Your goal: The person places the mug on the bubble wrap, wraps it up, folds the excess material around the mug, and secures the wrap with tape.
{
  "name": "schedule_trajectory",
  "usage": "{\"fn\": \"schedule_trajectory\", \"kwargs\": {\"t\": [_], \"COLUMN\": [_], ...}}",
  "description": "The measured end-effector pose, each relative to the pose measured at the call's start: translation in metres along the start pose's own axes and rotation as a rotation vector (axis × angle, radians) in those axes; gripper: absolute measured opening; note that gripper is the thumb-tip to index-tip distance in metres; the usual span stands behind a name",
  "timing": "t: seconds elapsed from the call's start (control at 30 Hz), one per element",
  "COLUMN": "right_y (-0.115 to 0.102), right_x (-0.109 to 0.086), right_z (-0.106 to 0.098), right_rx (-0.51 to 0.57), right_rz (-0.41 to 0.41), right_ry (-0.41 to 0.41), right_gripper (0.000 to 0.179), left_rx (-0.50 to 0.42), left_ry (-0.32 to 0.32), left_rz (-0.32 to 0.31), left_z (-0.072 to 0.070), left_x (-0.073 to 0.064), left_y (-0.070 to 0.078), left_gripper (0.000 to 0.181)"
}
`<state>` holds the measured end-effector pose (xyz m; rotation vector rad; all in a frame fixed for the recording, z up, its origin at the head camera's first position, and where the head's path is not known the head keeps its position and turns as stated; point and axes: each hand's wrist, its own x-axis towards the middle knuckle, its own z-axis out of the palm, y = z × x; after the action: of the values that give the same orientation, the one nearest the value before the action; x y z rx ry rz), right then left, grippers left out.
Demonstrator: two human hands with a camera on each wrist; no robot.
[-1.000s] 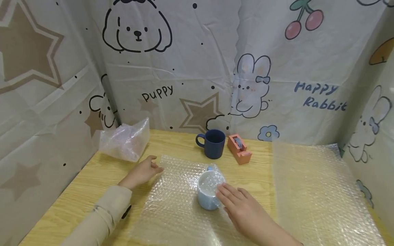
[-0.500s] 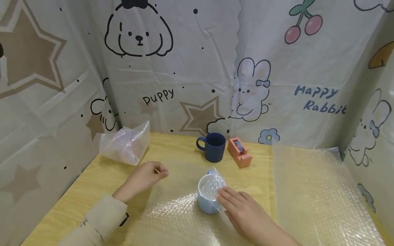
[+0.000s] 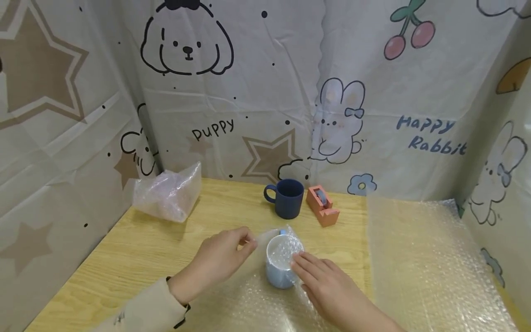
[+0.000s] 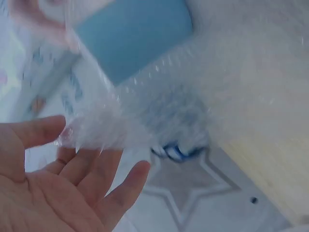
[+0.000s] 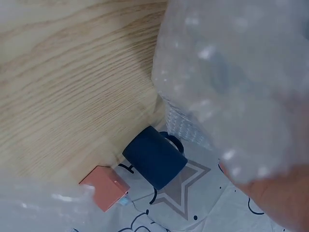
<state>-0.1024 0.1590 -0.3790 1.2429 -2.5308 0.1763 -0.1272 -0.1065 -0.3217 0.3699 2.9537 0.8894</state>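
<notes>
The head view shows a light blue mug [image 3: 279, 275], which stands upright on a sheet of bubble wrap [image 3: 253, 302], in the middle of the table [image 3: 137, 258] and between the two hands. The left hand [image 3: 226, 253] is nearly closed: thumb and fingers pinch the raised edge of this sheet, to the left of the mug. The right hand [image 3: 332, 283] has its fingers almost straight and together, and they press a flap of the wrap against the mug's right side. In the right wrist view the wrap hides most of these fingers.

For good folding, I think the right hand should press lightly but steadily, so that the mug does not tip. The left hand should draw its edge close and tight around the wall. Behind the rim a small blue part shows, perhaps the handle; there the wrap could catch or stand away.

Beyond the mug stand a navy mug [image 3: 289, 200] and, just beside it, an orange tape dispenser [image 3: 329, 217]; a wide swing of the sheet could brush them. Another bubble sheet [image 3: 431, 263] lies flat at the right, and a wrapped bundle [image 3: 168, 196] sits at the far left, well apart from the mug.
</notes>
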Motion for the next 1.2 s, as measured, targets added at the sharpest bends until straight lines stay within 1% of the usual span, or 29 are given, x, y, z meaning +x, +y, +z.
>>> {"fn": "schedule_trajectory", "kwargs": {"t": [0.1,0.2,0.3,0.37,0.47,0.53,0.57,0.63,0.73,0.8,0.87,0.97,1.0,1.1,1.2], "right_y": [-0.001,-0.002,0.000,0.000,0.000,0.000,0.000,0.002,0.009,0.015,0.021,0.027,0.028,0.031,0.033], "right_x": [0.000,0.000,0.000,0.000,0.000,0.000,-0.001,-0.001,-0.001,-0.001,-0.001,-0.002,-0.003,-0.004,-0.003], "right_z": [-0.001,-0.001,-0.002,-0.002,-0.002,-0.002,-0.002,-0.003,-0.004,-0.004,-0.005,-0.007,-0.008,-0.010,-0.013], "right_rx": [-0.014,-0.028,-0.025,-0.012,0.013,0.038,0.055,0.098,0.194,0.291,0.406,0.566,0.603,0.663,0.658], "right_rz": [0.001,-0.009,-0.008,-0.001,0.019,0.036,0.042,0.051,0.060,0.069,0.097,0.142,0.153,0.159,0.131], "right_ry": [-0.011,0.003,0.003,-0.005,-0.033,-0.064,-0.073,-0.079,-0.079,-0.071,-0.089,-0.119,-0.128,-0.133,-0.108], "right_gripper": [0.052,0.052,0.052,0.051,0.049,0.049,0.049,0.050,0.050,0.047,0.044,0.039,0.037,0.034,0.035], "left_rx": [0.056,0.077,0.105,0.149,0.185,0.202,0.206,0.221,0.276,0.307,0.328,0.366,0.378,0.409,0.406], "left_ry": [-0.027,-0.055,-0.109,-0.157,-0.249,-0.285,-0.290,-0.280,-0.215,-0.175,-0.154,-0.148,-0.149,-0.143,-0.140], "left_rz": [0.045,0.085,0.128,0.160,0.201,0.238,0.263,0.323,0.435,0.481,0.498,0.507,0.510,0.532,0.548], "left_z": [0.005,0.009,0.014,0.018,0.022,0.024,0.025,0.027,0.030,0.033,0.035,0.038,0.038,0.040,0.040], "left_x": [0.000,0.002,0.001,-0.002,-0.007,-0.010,-0.011,-0.011,-0.009,-0.007,-0.006,-0.006,-0.006,-0.006,-0.006], "left_y": [0.012,0.022,0.028,0.030,0.030,0.028,0.026,0.022,0.013,0.007,0.003,-0.001,-0.001,-0.003,-0.004], "left_gripper": [0.011,0.011,0.018,0.024,0.034,0.039,0.041,0.043,0.052,0.059,0.066,0.067,0.068,0.067,0.065]}}
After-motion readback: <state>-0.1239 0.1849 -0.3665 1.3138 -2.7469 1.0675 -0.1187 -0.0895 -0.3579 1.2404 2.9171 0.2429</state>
